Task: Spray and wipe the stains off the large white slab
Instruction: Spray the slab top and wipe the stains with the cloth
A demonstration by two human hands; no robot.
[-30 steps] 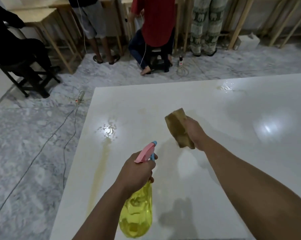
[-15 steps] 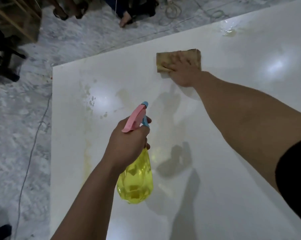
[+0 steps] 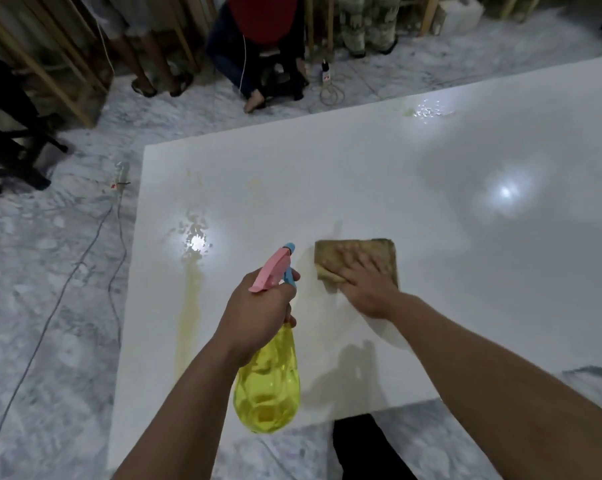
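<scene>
On the white slab (image 3: 431,209) lying over a marble floor (image 3: 50,271), the right hand (image 3: 365,285) presses a brown cloth (image 3: 334,254) flat with straight fingers. Beside it, the left hand (image 3: 254,313) grips a yellow spray bottle (image 3: 268,393) above the slab. A yellow stain (image 3: 188,313) runs near the left edge.

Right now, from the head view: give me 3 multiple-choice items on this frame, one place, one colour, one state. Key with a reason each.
1. Where does the long yellowish streak lie on the slab?
A. left of the spray bottle
B. under the cloth
C. at the far right corner

2. What colour is the body of the spray bottle?
A. blue
B. yellow
C. white

3. How is the right hand on the cloth?
A. pinching it up off the slab
B. apart from it
C. pressing it flat with spread fingers

Key: 1 A, the streak runs down near the slab's left edge; 2 B, clear yellow under a pink trigger head; 3 C, the fingers lie straight on the flat cloth.
</scene>
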